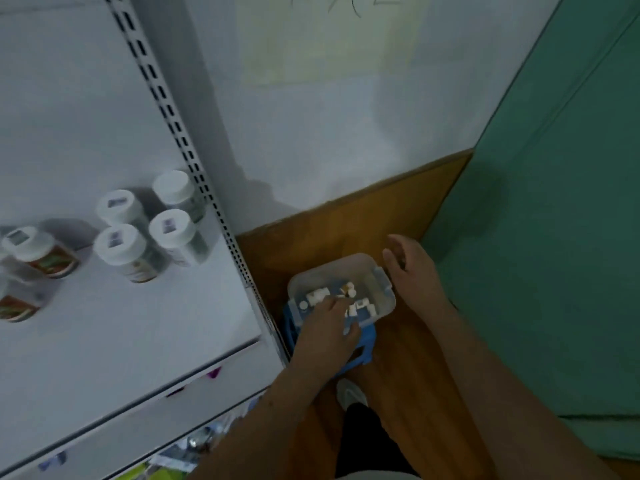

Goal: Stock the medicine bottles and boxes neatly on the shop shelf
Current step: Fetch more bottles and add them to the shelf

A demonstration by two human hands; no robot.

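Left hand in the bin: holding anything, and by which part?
Cannot tell. The left hand reaches into the clear bin among small white items; its fingers hide any grip. The right hand rests at the bin's latch end.

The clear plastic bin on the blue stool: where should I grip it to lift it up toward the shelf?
Take the clear bin by its two short ends, from the sides. The right hand already rests open by the clip handle at the far right end; the left hand is reaching inside. The top is open, so keep it level.
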